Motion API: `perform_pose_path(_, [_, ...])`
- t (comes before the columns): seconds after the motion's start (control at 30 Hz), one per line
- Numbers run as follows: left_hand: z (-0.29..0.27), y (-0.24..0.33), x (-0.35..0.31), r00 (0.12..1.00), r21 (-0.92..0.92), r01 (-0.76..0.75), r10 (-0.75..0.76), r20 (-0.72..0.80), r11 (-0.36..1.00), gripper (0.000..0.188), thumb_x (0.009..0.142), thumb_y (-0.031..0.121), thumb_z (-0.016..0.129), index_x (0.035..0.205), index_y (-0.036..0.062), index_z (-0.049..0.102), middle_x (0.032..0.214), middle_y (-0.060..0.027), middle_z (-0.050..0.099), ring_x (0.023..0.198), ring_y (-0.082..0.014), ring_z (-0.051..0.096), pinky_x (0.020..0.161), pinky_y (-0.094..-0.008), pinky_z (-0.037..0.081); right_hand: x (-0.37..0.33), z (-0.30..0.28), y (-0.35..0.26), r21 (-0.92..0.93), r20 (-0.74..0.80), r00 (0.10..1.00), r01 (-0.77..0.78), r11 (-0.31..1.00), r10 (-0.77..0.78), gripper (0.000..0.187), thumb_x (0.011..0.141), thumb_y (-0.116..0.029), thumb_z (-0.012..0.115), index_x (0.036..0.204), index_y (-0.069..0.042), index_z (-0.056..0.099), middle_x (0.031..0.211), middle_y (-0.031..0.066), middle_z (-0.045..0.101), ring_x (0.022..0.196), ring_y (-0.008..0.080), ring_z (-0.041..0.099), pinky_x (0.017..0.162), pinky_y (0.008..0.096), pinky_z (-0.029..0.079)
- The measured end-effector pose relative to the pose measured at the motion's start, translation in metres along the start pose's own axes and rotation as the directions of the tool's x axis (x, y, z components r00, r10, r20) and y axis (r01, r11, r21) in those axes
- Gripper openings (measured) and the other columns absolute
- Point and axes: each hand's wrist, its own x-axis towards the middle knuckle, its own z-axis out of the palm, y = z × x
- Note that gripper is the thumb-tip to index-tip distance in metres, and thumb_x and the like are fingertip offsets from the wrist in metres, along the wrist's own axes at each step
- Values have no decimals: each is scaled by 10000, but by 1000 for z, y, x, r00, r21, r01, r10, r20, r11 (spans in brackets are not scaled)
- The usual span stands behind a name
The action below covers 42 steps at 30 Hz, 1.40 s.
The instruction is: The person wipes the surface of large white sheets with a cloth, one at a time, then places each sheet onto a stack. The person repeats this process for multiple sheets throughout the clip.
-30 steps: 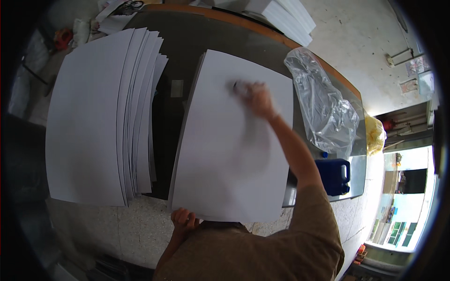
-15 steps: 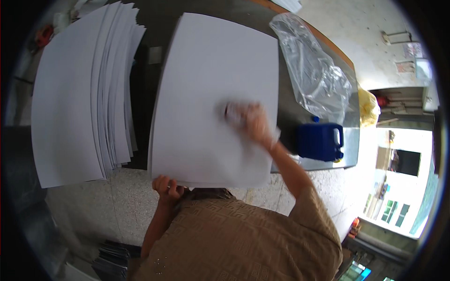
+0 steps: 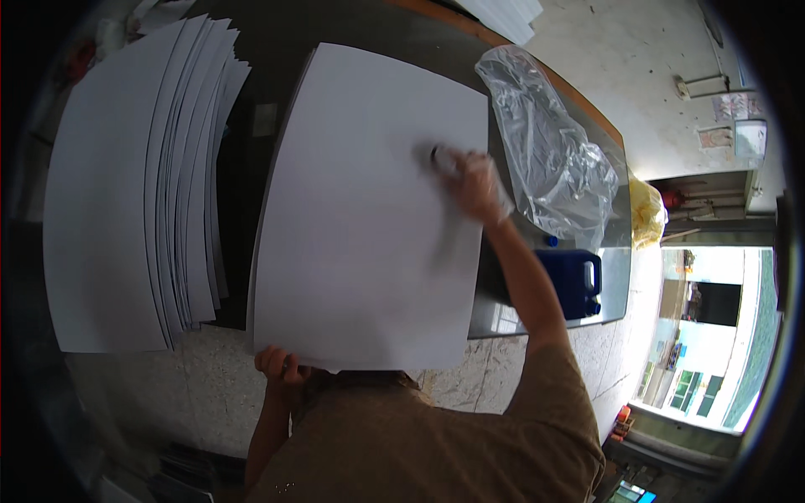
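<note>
A large white sheet (image 3: 360,251) lies on a small pile of like sheets before me. At its near left corner my left hand (image 3: 281,365) has its fingers curled over the edge, gripping it. My right hand (image 3: 478,189) is above the right part of the sheet, closed round a small object with a dark round end (image 3: 438,156). Motion blurs that object, and its kind cannot be made out. Something thin and clear, like plastic, shows at the right wrist.
A thick fanned stack of white sheets (image 3: 109,201) stands left. Right of the sheet lie a crumpled clear plastic bag (image 3: 553,151), a blue cap (image 3: 552,241) and a blue jerrycan (image 3: 574,281) on the dark tabletop (image 3: 277,50). A yellow bag (image 3: 646,214) is beyond the table's right edge.
My right hand has moved farther away and to the right over the sheet with the small object. My left hand stays at the corner. The whole view has shifted slightly.
</note>
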Motion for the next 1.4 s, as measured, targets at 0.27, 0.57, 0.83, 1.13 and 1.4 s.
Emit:
perform_pose_path(0.27, [-1,13,0,997,141,75,-76,4,987,320,935,287,596,1110,124,384,1184,-130,432,1118,-318,463,929,-500,396,170,45,118,-15,-119,956,-273,962,269,493,927,-472,603,1250,-102,639,1055,251,687,964,407,662,857,488,509])
perform_pose_path(0.57, [-12,13,26,994,27,55,-58,90,998,375,896,180,625,1173,73,396,1215,-171,423,1142,-380,444,955,-580,382,21,14,34,32,-122,979,-158,987,160,442,832,-374,731,1203,-141,678,961,188,675,882,379,646,817,477,509])
perform_pose_path(0.83, [-48,11,58,956,-247,136,-62,286,959,386,832,144,647,1180,22,532,1272,-210,457,1192,-398,451,1000,-571,362,-301,-60,-168,27,130,983,-131,991,126,517,708,-265,832,1184,-133,678,992,151,639,935,324,589,834,485,485])
perform_pose_path(1.13, [-79,16,92,847,-55,373,-316,428,926,494,902,245,663,1274,-55,539,1345,-271,435,1225,-435,438,1012,-538,369,-307,-107,-203,438,-205,484,-732,522,851,440,879,-192,682,1245,32,582,1061,260,652,1005,419,624,866,444,501])
perform_pose_path(1.4, [-54,16,107,753,143,472,-483,448,870,512,894,310,668,1236,-65,593,1266,-279,526,1162,-441,500,976,-541,411,-255,-33,-164,65,-225,898,-373,926,378,495,815,-304,756,1249,-99,635,1077,195,587,997,400,556,858,500,471])
